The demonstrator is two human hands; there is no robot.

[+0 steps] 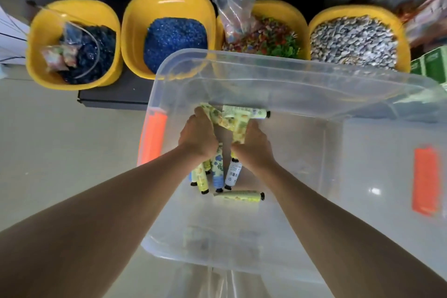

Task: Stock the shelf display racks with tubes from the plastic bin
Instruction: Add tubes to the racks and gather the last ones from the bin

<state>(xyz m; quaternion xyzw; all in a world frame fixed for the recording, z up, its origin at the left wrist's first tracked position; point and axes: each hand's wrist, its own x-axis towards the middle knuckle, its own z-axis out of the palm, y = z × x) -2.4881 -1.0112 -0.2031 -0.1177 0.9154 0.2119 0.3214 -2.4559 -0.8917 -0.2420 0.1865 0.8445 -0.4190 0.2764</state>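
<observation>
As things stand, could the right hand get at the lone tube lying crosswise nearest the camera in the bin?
Probably yes: the crosswise tube lies uncovered on the bin floor, but the right hand is already gathering tubes.

Bin floor right of my right hand [256, 150] bare, free reach. Loose tubes [219, 172] crowd gap between my wrists. Tube [246, 112] blocks just beyond fingertips, clear bin wall [266, 84] behind it. Orange latch [152, 138] left of my left hand [197, 136].

Clear bin [266, 72] on pale floor [60, 140]
</observation>
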